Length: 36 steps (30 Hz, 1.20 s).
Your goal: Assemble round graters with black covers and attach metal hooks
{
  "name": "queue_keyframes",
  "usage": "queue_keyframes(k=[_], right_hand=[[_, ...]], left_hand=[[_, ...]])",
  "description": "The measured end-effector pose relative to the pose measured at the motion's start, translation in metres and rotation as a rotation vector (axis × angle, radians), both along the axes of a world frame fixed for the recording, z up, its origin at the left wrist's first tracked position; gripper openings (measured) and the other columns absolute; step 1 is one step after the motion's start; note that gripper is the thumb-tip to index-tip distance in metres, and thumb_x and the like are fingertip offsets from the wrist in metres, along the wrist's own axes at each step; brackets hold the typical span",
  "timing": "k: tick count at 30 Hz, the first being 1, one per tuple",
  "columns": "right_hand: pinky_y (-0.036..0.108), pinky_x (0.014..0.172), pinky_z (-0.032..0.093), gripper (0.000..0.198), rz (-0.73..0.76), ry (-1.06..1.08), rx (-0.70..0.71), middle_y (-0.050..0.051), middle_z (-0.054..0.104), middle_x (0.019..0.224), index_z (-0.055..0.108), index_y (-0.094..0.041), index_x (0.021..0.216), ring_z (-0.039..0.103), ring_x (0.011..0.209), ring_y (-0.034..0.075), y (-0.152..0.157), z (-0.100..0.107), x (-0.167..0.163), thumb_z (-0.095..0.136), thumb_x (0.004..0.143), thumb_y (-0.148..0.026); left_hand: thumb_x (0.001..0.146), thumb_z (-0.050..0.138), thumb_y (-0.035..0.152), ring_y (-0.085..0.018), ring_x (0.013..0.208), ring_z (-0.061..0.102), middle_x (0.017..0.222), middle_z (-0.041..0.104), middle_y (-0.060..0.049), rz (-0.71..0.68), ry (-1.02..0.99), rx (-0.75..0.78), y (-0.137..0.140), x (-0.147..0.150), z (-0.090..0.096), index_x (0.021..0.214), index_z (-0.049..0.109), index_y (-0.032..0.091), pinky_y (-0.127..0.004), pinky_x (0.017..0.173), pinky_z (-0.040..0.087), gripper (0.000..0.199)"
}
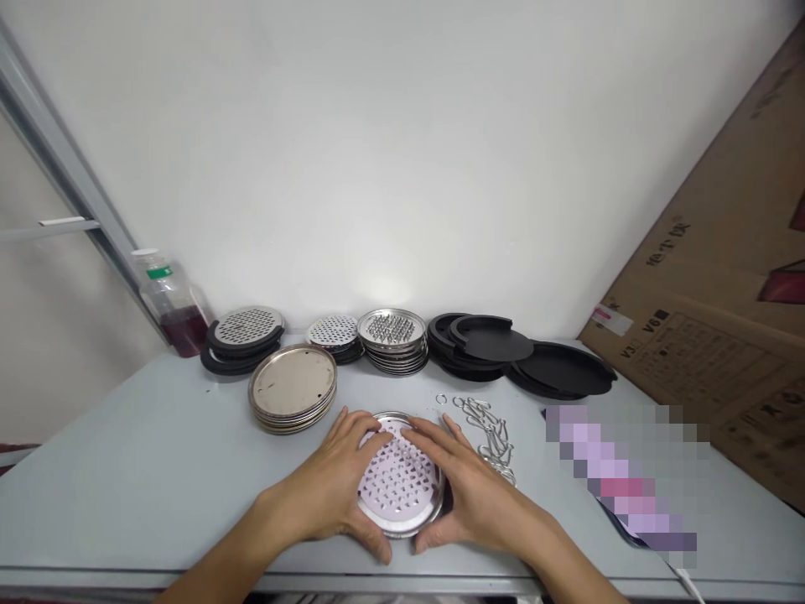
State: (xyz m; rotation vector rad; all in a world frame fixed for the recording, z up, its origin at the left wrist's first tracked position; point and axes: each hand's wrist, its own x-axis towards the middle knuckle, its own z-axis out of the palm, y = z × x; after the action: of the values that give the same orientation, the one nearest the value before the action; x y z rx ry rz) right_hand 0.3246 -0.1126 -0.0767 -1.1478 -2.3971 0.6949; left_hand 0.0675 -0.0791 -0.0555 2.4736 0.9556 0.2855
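A round metal grater disc point(399, 478) with raised teeth and a shiny rim lies near the table's front edge. My left hand point(336, 482) curves around its left side, fingers at the far edge and thumb at the near edge. On the other side, my right hand point(462, 486) grips the disc the same way, thumb low and fingers over the rim. Something dark shows under the disc by my right hand. Close to my left hand stands a stack of plain round metal plates point(293, 382). Metal carabiner-like clips point(494, 436) lie in a loose pile right of my right hand.
Along the wall stand black holders with a perforated disc point(244, 327), a smaller perforated disc point(333, 330), stacked grater discs point(393, 329) and black round holders point(494, 335). A bottle of dark red liquid point(182, 327) is at left. A phone-like blurred object point(616, 478) and cardboard box point(710, 319) are right.
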Motion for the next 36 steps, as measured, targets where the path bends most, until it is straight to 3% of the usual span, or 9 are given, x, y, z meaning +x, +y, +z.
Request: queue_keyframes(k=[7, 13, 17, 26, 36], right_hand=[[0.056, 0.122, 0.004, 0.110, 0.005, 0.016, 0.023, 0.013, 0.037, 0.156, 0.029, -0.025, 0.154, 0.032, 0.145, 0.033, 0.0014, -0.0039, 0.0012, 0.082, 0.064, -0.059], [0.060, 0.120, 0.006, 0.109, 0.005, -0.002, -0.018, 0.011, 0.033, 0.158, 0.027, -0.030, 0.154, 0.029, 0.146, 0.033, 0.0003, 0.0006, -0.0011, 0.081, 0.064, -0.060], [0.062, 0.120, 0.005, 0.113, 0.017, -0.016, -0.026, 0.010, 0.028, 0.160, 0.024, -0.031, 0.155, 0.023, 0.148, 0.035, 0.0019, 0.0025, -0.0038, 0.082, 0.063, -0.060], [0.056, 0.122, 0.003, 0.112, 0.034, 0.007, 0.009, 0.011, 0.036, 0.157, 0.024, -0.027, 0.155, 0.032, 0.145, 0.032, 0.0056, 0.0001, -0.0054, 0.082, 0.064, -0.057], [0.058, 0.121, 0.006, 0.112, 0.016, -0.003, -0.012, 0.012, 0.034, 0.157, 0.025, -0.026, 0.154, 0.032, 0.144, 0.034, 0.0046, 0.0058, -0.0078, 0.084, 0.063, -0.052]], left_hand=[[0.045, 0.085, 0.068, -0.041, 0.145, 0.019, 0.154, 0.032, -0.018, 0.004, -0.010, -0.087, 0.0022, 0.0037, -0.0006, 0.145, 0.040, 0.019, -0.060, 0.118, 0.021, 0.120], [0.046, 0.087, 0.065, -0.041, 0.146, 0.017, 0.157, 0.030, -0.015, -0.019, -0.030, -0.098, 0.0036, 0.0036, -0.0026, 0.145, 0.042, 0.024, -0.059, 0.118, 0.020, 0.116], [0.048, 0.086, 0.065, -0.043, 0.147, 0.014, 0.159, 0.028, -0.015, -0.017, -0.027, -0.106, 0.0038, 0.0015, -0.0074, 0.151, 0.034, 0.023, -0.062, 0.117, 0.017, 0.122], [0.044, 0.088, 0.063, -0.041, 0.141, 0.024, 0.151, 0.037, -0.014, -0.015, -0.110, -0.085, 0.0042, 0.0003, -0.0069, 0.145, 0.042, 0.025, -0.058, 0.117, 0.023, 0.117], [0.044, 0.090, 0.058, -0.040, 0.140, 0.024, 0.151, 0.038, -0.012, 0.008, -0.109, -0.084, 0.0034, 0.0016, -0.0086, 0.153, 0.027, 0.027, -0.057, 0.116, 0.025, 0.129]])
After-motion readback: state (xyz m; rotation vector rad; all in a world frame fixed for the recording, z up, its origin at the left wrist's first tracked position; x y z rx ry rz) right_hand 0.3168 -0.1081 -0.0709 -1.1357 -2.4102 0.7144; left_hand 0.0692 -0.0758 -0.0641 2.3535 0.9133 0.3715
